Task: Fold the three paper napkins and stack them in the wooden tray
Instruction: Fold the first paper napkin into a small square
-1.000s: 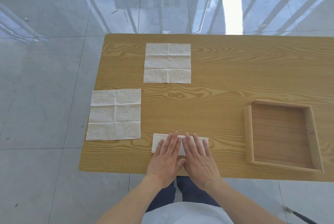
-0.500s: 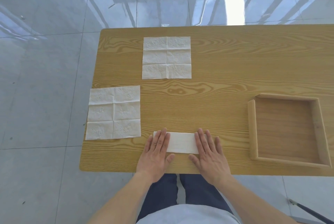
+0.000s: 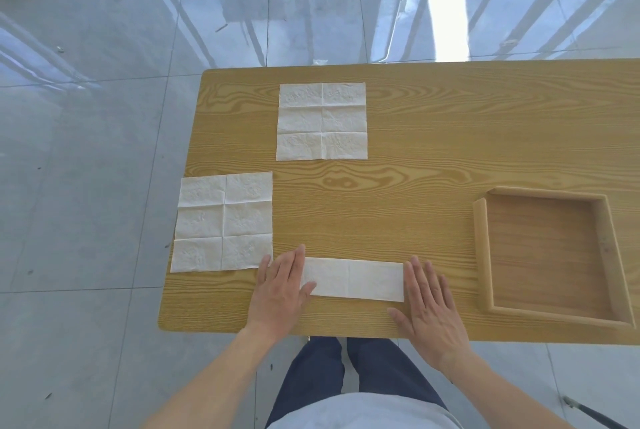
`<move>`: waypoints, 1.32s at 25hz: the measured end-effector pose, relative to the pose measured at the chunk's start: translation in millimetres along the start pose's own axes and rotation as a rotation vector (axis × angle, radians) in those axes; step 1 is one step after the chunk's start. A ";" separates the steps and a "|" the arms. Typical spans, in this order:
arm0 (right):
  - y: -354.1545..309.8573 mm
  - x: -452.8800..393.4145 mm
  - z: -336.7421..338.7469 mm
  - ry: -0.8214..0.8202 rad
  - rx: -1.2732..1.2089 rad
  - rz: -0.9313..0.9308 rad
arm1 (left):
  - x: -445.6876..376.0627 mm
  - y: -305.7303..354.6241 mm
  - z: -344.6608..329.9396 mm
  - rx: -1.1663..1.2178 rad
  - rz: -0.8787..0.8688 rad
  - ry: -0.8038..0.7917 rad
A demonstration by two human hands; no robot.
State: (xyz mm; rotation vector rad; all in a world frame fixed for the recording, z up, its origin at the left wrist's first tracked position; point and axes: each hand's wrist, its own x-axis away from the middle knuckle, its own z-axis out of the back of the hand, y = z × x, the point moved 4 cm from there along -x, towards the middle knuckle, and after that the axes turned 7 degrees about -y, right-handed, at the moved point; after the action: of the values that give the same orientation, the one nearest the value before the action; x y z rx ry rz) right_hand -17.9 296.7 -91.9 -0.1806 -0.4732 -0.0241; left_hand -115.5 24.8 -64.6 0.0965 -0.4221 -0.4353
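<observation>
Left of frame, overhanging the table edge: one unfolded napkin, flat, creased into six panels. Upper centre: a second unfolded napkin, likewise flat. Lower centre, near the front edge: the folded napkin, a narrow strip, long axis running left to right across the frame, short ends toward each hand. Left hand flat, fingers spread loose, resting on the strip's left end, grasping nothing. Right hand flat on the wood just beside the right end, also grasping nothing. Right of frame: wooden tray, nothing in it. Possible trouble, as a judgement: thin paper springing back open once pressure lifted, or dragging askew under a sliding palm; overhanging sheet liable to slip off if brushed.
</observation>
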 end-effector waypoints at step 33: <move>27.4 7.8 -7.9 -0.067 -0.032 -0.011 | -35.8 62.8 49.7 1.020 0.305 -0.241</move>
State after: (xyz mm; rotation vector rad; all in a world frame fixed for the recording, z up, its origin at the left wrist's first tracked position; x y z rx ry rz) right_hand -5.7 322.3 -99.8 -0.2105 -0.5404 -0.0361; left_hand -141.3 96.8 -21.5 0.9618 -0.8534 0.1078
